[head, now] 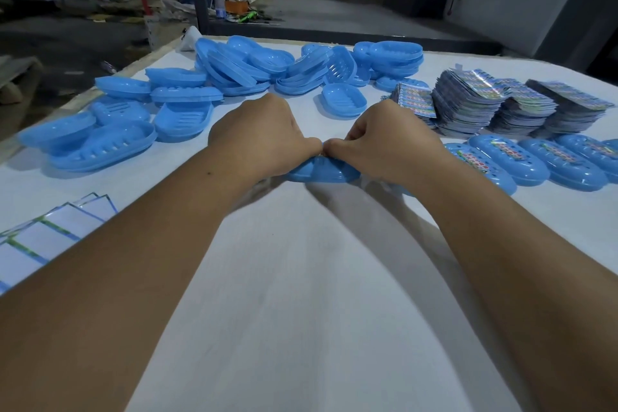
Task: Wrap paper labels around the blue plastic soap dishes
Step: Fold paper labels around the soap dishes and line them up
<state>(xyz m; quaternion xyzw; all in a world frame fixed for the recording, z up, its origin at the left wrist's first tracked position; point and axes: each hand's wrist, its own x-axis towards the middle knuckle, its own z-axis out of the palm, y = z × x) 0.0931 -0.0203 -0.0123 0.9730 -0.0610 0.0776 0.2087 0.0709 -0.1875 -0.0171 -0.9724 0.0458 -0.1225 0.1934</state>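
Note:
A blue plastic soap dish lies on the white table in front of me. My left hand and my right hand both grip it from above, fingers curled over it and thumbs meeting at its middle. Any label under my fingers is hidden. Only the dish's near edge shows between my wrists.
Loose blue dishes are heaped across the back and left. Stacks of printed labels stand at the right, with labelled dishes in a row before them. Paper sheets lie at the left edge.

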